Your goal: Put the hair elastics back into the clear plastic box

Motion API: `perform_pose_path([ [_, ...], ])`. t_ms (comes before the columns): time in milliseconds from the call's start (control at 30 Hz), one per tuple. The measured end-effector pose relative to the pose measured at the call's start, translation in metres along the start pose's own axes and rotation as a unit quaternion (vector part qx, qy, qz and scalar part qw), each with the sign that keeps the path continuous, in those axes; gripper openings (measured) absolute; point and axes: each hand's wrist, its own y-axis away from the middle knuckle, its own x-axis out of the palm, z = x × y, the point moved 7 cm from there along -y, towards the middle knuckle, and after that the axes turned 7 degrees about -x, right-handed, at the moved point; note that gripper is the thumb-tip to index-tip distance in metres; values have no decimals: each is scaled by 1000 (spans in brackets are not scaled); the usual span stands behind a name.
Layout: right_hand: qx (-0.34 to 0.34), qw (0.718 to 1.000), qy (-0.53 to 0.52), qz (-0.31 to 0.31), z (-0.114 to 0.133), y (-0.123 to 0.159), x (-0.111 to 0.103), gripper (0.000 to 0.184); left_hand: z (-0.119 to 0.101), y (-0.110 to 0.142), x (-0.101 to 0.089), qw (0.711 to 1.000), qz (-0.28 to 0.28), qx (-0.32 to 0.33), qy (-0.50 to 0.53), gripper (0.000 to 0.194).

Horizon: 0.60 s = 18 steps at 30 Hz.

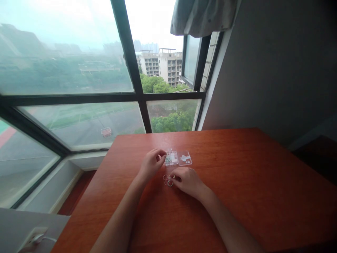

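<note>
A small clear plastic box with its lid opened out to the right lies on the table, and small pale and green pieces show inside it. My left hand is at the box's left edge, with curled fingers and the thumb close to them. What sits between those fingertips is too small to make out. Nearer to me, several thin pink, white and green rings lie in a loose cluster. My right hand reaches in from their right. Its thumb and fingers are pinched together at a pale ring.
The reddish-brown wooden table fills the lower view, its far edge close to a dark-framed window. A grey wall rises behind on the right. At lower left, a white plug with a cable sits in a wall socket.
</note>
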Motion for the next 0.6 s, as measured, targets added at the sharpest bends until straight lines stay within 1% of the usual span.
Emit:
perform_pose_path([
  [100,40,997,-21,-58,-9,0,-12,11,-8,2,5,999,35,11,32,11],
  [200,65,991,-39,-112,-18,1,-23,13,-19,7,14,992,102,32,69,12],
  [267,75,988,-40,-130,-22,2,-26,13,-25,11,22,984,150,44,81,13],
  [333,79,987,-37,-134,-23,2,-27,13,-28,14,26,981,171,49,79,13],
  [500,89,987,-35,-130,-23,3,-26,12,-24,13,29,986,151,54,47,12],
  [600,127,983,-23,-129,-29,5,-25,12,-19,10,27,992,109,52,39,12],
])
